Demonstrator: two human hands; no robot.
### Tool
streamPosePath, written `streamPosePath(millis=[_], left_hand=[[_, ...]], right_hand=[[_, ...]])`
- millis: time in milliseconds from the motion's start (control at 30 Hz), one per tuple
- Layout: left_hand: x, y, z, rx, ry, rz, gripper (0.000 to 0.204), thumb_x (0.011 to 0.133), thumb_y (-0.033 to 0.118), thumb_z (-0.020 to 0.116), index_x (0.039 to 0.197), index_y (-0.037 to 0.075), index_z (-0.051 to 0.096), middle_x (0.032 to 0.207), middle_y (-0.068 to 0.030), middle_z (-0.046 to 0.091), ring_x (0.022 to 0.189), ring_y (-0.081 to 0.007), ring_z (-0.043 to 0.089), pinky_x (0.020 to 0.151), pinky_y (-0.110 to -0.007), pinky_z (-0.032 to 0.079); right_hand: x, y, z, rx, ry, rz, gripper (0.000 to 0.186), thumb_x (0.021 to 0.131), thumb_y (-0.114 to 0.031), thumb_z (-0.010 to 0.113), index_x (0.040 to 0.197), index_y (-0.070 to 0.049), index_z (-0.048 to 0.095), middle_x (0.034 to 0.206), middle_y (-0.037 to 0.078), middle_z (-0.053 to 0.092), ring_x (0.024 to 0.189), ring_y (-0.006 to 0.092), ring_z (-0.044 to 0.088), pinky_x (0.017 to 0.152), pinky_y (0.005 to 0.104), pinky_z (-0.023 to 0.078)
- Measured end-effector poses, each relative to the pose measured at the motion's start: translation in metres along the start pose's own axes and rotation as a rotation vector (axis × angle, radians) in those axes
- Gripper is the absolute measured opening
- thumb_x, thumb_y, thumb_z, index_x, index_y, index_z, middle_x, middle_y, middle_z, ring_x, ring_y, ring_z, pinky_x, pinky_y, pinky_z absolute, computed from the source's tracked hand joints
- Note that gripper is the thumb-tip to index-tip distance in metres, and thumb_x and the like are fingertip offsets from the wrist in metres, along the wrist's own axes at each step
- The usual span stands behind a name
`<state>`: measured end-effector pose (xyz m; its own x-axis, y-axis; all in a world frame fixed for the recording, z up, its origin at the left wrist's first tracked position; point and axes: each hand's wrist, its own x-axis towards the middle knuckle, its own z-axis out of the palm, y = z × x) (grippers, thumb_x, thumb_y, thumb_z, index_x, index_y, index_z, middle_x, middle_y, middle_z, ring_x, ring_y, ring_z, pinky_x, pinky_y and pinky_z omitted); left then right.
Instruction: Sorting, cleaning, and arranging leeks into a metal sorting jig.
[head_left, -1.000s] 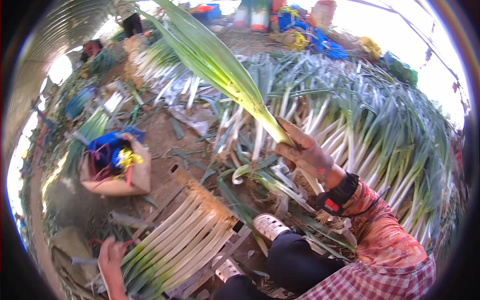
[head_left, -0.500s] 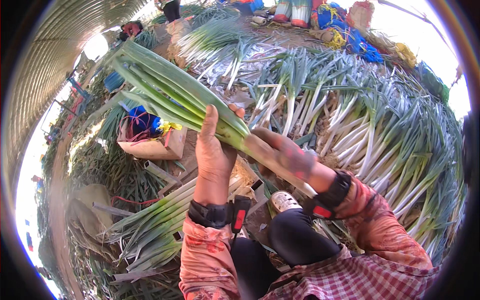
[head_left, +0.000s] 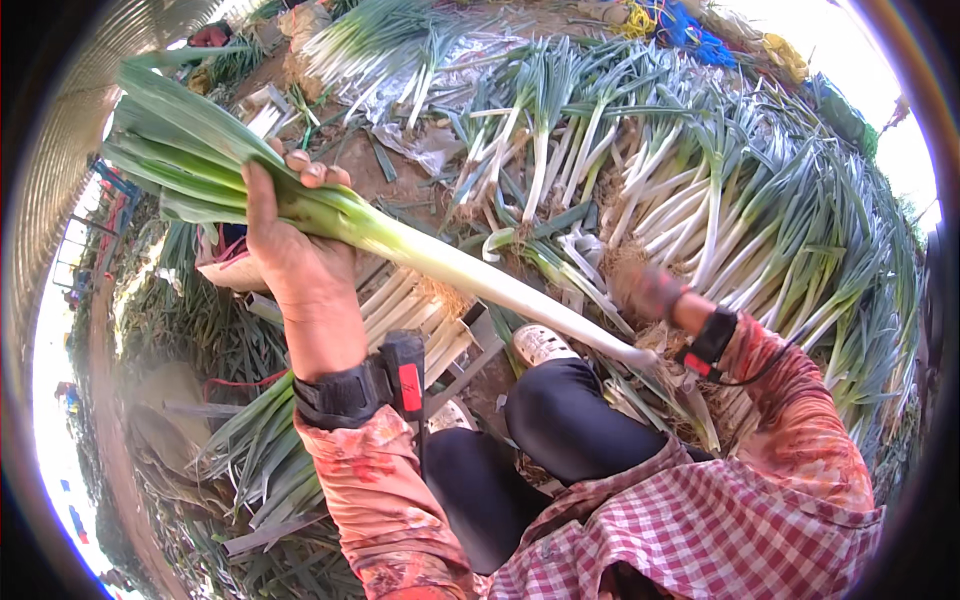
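My left hand (head_left: 292, 240) is raised and gripped around a long leek (head_left: 420, 250) where its green leaves meet the white stalk. The leaves fan out to the upper left and the white stalk slants down to the right, its root end near my right wrist. My right hand (head_left: 650, 292) is lower at the right, fingers curled among the leeks on the ground; whether it holds anything is hidden. Both wrists carry black bands.
A big heap of leeks (head_left: 720, 200) covers the ground ahead and to the right. A stack of trimmed leeks (head_left: 400, 310) lies on a wooden crate under my left arm. A box (head_left: 225, 265) sits at the left. My shoe (head_left: 540, 343) shows below.
My left hand has slid up to the leafy part and lifted the leek. My right hand has let go of the stalk and dropped to the right, down to the leek pile.
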<state>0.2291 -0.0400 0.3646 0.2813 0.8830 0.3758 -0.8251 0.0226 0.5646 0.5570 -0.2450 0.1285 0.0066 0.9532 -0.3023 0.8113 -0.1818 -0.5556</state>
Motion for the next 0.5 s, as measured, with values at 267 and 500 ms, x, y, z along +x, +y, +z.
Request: streamPosePath(millis=[267,500], left_hand=[[-0.005,0.004,0.01,0.084,0.046,0.101,0.037,0.097,0.035,0.04,0.11,0.002,0.049,0.077,-0.0037,0.05,0.067,-0.0138,0.049,0.069,-0.031,0.047],[-0.003,0.115,-0.036,0.112,0.143,0.354,0.048,0.082,0.049,0.058,0.1,0.006,0.055,0.076,-0.0053,0.056,0.072,-0.0181,0.055,0.079,-0.037,0.049]], right_hand=[[0.0,-0.217,-0.064,0.666,-0.008,-0.375,0.04,0.091,-0.029,0.056,0.122,-0.006,0.048,0.091,0.005,0.061,0.085,0.012,0.056,0.075,0.028,0.046],[0.036,-0.206,-0.054,0.341,0.062,-0.404,0.038,0.085,-0.02,0.064,0.118,-0.005,0.052,0.093,0.012,0.064,0.085,0.0172,0.063,0.074,0.0293,0.05]])
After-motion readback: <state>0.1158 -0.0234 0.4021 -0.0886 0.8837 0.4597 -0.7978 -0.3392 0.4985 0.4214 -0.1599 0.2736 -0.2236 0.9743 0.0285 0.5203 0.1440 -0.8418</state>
